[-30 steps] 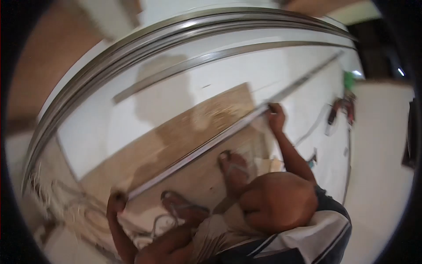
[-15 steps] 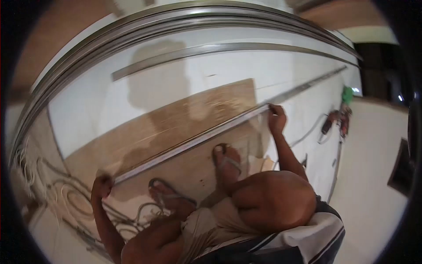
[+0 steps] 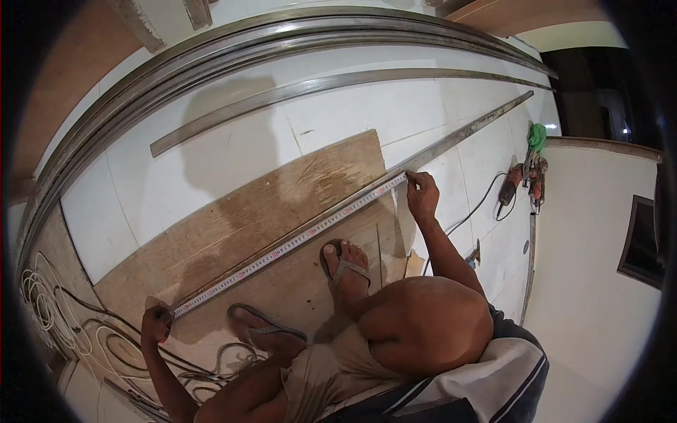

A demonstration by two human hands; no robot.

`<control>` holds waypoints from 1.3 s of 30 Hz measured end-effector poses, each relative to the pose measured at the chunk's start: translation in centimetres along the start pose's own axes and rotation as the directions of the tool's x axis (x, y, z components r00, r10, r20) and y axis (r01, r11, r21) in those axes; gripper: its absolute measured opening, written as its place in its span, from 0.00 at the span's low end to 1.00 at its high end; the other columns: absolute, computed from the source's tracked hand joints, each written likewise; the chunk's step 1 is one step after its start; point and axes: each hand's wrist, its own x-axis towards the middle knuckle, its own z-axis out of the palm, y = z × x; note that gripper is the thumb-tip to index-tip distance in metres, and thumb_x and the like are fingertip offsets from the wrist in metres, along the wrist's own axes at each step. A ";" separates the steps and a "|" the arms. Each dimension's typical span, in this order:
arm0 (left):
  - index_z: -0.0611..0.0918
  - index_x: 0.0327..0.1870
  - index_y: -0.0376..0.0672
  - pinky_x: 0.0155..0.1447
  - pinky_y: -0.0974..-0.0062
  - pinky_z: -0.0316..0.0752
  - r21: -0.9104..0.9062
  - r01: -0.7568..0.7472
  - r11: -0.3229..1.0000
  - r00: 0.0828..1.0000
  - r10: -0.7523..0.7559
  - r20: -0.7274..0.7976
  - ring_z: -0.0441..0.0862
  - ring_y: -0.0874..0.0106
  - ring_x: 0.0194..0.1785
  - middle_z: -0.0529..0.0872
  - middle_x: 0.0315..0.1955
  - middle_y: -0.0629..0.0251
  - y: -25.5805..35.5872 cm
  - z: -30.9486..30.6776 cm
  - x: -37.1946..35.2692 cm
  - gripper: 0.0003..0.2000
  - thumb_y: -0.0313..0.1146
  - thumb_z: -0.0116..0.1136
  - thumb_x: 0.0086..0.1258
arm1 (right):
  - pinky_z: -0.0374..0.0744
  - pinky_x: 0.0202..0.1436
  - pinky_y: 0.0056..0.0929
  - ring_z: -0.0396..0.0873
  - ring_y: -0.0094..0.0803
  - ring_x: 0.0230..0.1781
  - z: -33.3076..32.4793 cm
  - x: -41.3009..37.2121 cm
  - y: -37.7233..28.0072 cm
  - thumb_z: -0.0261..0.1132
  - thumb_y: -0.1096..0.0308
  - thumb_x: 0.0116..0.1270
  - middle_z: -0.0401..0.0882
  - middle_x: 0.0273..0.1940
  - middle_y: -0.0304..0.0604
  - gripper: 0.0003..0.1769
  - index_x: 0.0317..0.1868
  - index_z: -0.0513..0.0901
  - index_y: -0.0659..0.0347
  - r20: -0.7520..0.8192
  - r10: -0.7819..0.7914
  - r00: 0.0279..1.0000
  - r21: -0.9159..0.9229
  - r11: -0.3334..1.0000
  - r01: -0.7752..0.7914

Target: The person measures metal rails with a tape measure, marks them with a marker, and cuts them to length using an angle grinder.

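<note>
A white tape measure [image 3: 289, 246] is stretched out along a long metal bar [image 3: 465, 132] lying over a wooden board. My left hand [image 3: 156, 322] is closed around the tape's near-left end; a bit of red shows under the fingers, and the case is mostly hidden. At the other end, my right hand [image 3: 422, 194] pinches the tape against the bar between thumb and finger. The bar runs on past my right hand toward the upper right.
A plywood board [image 3: 247, 197] lies on white floor tiles. Beyond it are a loose metal bar [image 3: 296, 90] and several long metal profiles [image 3: 303, 37]. Cables [image 3: 106, 338] coil at left. Red power tools [image 3: 509, 189] with a green piece [image 3: 537, 135] lie at right. My sandalled feet [image 3: 347, 268] stand on the board.
The whole view has shifted slightly, and the tape's markings are now sharp rather than blurred. Both hands stay on the tape, which remains stretched along the bar.
</note>
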 end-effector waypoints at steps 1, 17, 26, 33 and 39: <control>0.82 0.29 0.35 0.26 0.70 0.70 -0.002 0.003 1.000 1.000 -0.003 0.000 0.75 0.74 0.18 0.79 0.16 0.66 -0.1 0.1 -0.1 0.11 0.34 0.64 0.66 | 0.81 0.42 0.39 0.82 0.44 0.39 0.0 0.2 -0.3 0.67 0.77 0.61 0.83 0.35 0.45 0.09 0.42 0.88 0.57 -0.003 0.004 1.000 0.025 1.000 -0.004; 0.82 0.29 0.35 0.24 0.70 0.68 -0.066 0.024 0.998 0.999 -0.022 0.039 0.75 0.74 0.18 0.79 0.17 0.66 -1.1 0.1 0.6 0.10 0.33 0.63 0.66 | 0.81 0.46 0.38 0.83 0.44 0.41 -0.1 0.7 -1.0 0.67 0.78 0.61 0.84 0.37 0.45 0.10 0.43 0.89 0.57 0.022 0.025 0.999 0.087 0.996 -0.027; 0.81 0.28 0.35 0.24 0.71 0.68 -0.051 -0.031 0.998 0.999 0.033 0.035 0.74 0.74 0.17 0.78 0.16 0.66 -1.0 0.1 0.5 0.11 0.33 0.64 0.66 | 0.82 0.43 0.31 0.85 0.37 0.37 0.5 1.0 -0.6 0.67 0.80 0.63 0.85 0.37 0.45 0.10 0.44 0.89 0.60 -0.034 -0.075 0.997 0.037 0.996 0.076; 0.81 0.28 0.36 0.22 0.73 0.66 -0.136 0.046 0.990 0.999 -0.042 0.032 0.73 0.75 0.16 0.77 0.15 0.67 0.3 0.0 -0.2 0.10 0.32 0.62 0.67 | 0.82 0.43 0.32 0.84 0.38 0.37 0.6 0.8 -0.6 0.68 0.80 0.62 0.84 0.36 0.45 0.11 0.44 0.88 0.60 -0.005 -0.039 0.999 0.033 0.999 0.039; 0.81 0.28 0.35 0.21 0.73 0.65 -0.171 0.006 0.985 1.000 -0.001 0.029 0.72 0.76 0.15 0.77 0.15 0.67 -1.4 0.2 0.4 0.10 0.32 0.61 0.67 | 0.82 0.43 0.32 0.84 0.38 0.37 0.5 0.8 -1.0 0.67 0.78 0.62 0.84 0.36 0.45 0.11 0.44 0.89 0.60 -0.014 -0.012 1.000 0.030 0.999 0.012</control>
